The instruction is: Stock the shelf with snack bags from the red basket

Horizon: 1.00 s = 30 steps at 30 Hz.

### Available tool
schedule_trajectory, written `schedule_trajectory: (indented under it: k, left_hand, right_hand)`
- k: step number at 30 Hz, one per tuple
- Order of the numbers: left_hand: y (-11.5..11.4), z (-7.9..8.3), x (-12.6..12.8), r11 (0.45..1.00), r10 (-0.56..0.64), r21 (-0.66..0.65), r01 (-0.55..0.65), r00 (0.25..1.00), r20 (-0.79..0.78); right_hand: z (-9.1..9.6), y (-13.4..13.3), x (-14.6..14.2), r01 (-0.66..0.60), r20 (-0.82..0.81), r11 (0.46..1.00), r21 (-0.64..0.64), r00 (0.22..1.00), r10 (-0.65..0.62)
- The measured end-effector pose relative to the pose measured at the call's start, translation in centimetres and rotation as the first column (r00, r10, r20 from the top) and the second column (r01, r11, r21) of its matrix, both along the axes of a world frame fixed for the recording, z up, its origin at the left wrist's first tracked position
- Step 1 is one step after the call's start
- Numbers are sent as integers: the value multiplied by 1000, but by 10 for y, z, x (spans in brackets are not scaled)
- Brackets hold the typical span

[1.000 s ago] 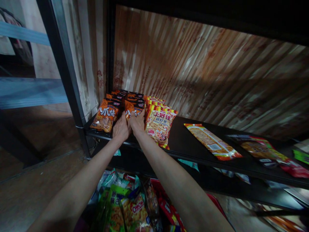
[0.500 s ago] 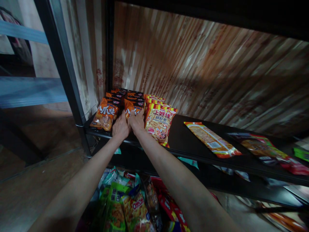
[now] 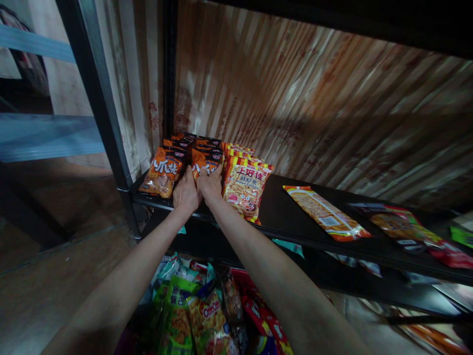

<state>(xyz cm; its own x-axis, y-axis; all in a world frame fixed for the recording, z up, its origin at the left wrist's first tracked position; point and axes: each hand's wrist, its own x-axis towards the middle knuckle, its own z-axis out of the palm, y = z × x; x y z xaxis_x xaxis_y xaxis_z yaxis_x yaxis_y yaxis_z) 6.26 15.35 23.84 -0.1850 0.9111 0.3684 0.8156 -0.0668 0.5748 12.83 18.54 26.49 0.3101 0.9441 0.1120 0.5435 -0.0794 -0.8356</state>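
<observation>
Both of my hands are on an orange and black snack bag [image 3: 205, 159] at the front of the second row on the black shelf [image 3: 277, 207]. My left hand [image 3: 185, 191] grips its left lower side, and my right hand [image 3: 210, 185] grips its front right, the two hands nearly touching. The bag stands upright, its lower part hidden by my fingers. To the left leans a matching orange snack bag [image 3: 162, 172] with more behind it. Close on the right stands a yellow and red bag of prawn crackers [image 3: 246, 190], others lined up behind.
Flat on the shelf lie a yellow-orange snack packet [image 3: 327, 214] and several other packets [image 3: 402, 227] farther right. Below, a heap of mixed snack bags [image 3: 207, 320] sits near my body. A black upright post [image 3: 98, 98] edges the shelf at left; a striped curtain [image 3: 295, 98] hangs behind.
Almost nothing differs. Both hands stay on the same orange bag, and the view has shifted very slightly.
</observation>
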Motion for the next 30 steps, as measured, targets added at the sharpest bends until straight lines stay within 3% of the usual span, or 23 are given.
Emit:
schedule_trajectory:
  k: [9,14,26,30]
  left_hand:
    - [2,-11,-1,981,0,193,0,1000,1]
    - [2,-14,-2,975,-5,221,13,999,-40]
    - [1,-25,0,934,-36,353,58,997,-70]
    - [-11,-25,-1,909,-63,408,88,995,-74]
  right_hand:
    - [7,-12,-1,-19,64,989,146,998,9]
    - [2,-10,-2,-60,80,971,230,996,43]
    - [-2,-16,2,-99,97,967,233,992,78]
    - [2,-24,5,-153,109,954,260,986,128]
